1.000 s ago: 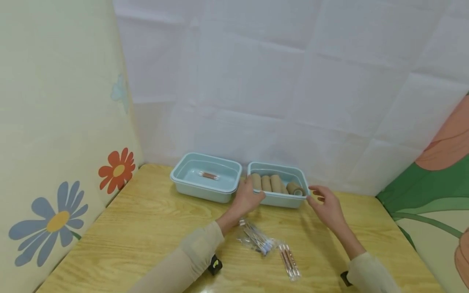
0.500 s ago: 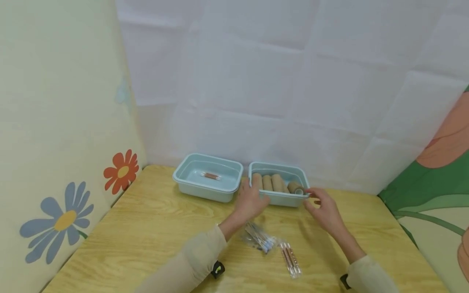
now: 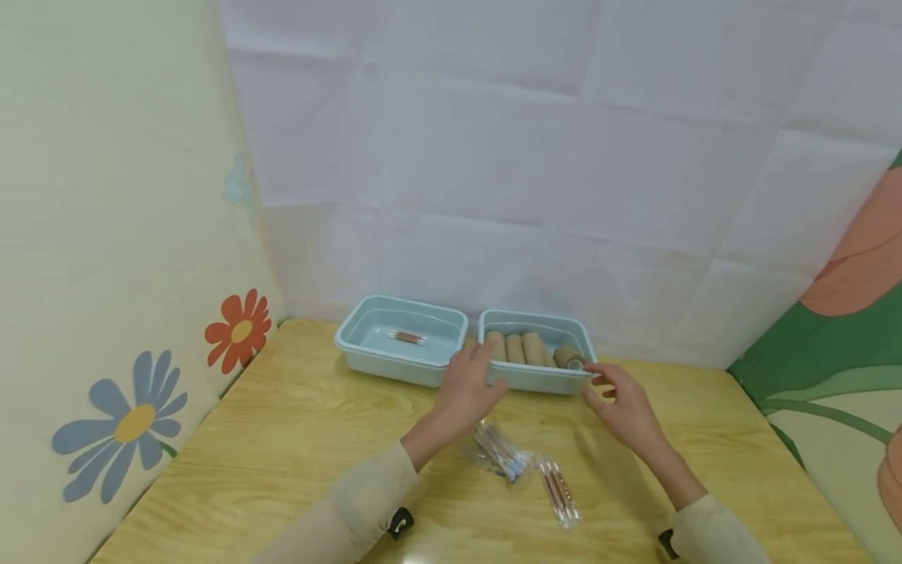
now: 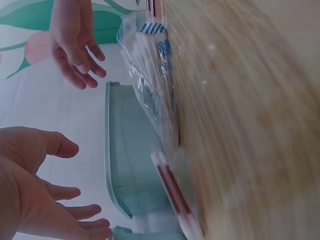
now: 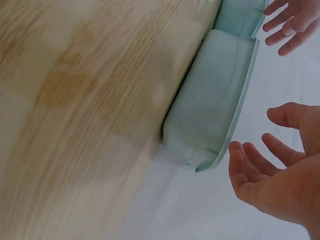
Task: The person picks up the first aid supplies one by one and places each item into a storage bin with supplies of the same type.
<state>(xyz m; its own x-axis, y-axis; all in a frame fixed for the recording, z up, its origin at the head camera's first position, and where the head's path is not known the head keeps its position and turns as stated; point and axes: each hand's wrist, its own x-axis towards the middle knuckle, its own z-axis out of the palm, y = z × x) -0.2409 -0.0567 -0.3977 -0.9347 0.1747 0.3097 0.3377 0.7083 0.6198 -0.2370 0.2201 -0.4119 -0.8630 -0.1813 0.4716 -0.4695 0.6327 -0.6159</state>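
A pale blue tub [image 3: 539, 381] at the back of the wooden table holds several brown cardboard rolls [image 3: 524, 348] lying side by side. My left hand [image 3: 474, 368] hovers open at the tub's left front corner, fingers spread. My right hand [image 3: 600, 385] is open at the right front corner, next to the end roll. In the wrist views the left hand [image 4: 47, 192] and the right hand [image 5: 272, 172] both show spread fingers a little apart from the tub's rim [image 5: 235, 115], holding nothing.
A second pale blue tub [image 3: 391, 370] to the left holds one packet of red-tipped swabs [image 3: 407, 338]. Two clear packets lie on the table [image 3: 282, 439] near me: blue-tipped [image 3: 499, 452] and red-tipped [image 3: 559, 491]. Fabric walls close in behind and at both sides.
Both hands stay by the right tub. The left hand has shifted slightly left toward the tub's left corner, and the right hand has edged in toward the right corner.
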